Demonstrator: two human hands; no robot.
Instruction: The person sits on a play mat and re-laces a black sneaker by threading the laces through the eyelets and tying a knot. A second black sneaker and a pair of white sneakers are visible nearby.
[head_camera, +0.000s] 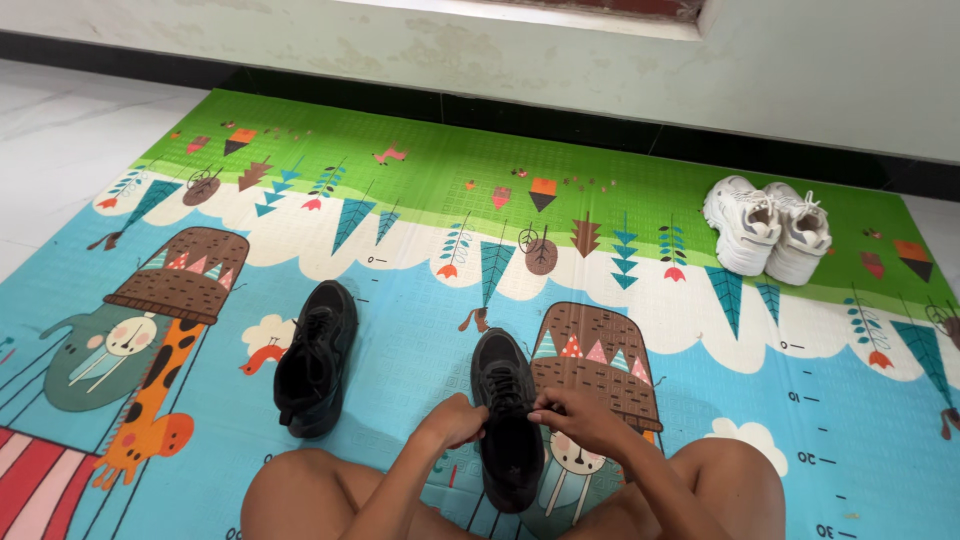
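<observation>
Two bare knees frame the bottom of the view, the person sitting on the floor with legs apart so that a black sneaker (508, 420) can stand between them, toe pointing away. Both hands meet over its lacing. The left hand (458, 418) has its grip pressed together at the laces on the shoe's left side, apparently pinching a lace, though the lace itself is too dark to make out against the shoe. The right hand (578, 415) comes in from the other side, its fingertips closed in a pinch just above the tongue, touching the lacing. Holding the shoe close and square in front lets both hands work the laces evenly.

The second black sneaker (317, 358) lies apart to the left, slightly angled, out of reach of either hand. Both stand on a colourful foam play mat (420, 180) printed with trees, a giraffe and other cartoon animals. At its far right edge a pair of white sneakers (768, 228) sits side by side, touching, near the wall (600, 60). Pale floor tiles (60, 140) show beyond the mat on the left.
</observation>
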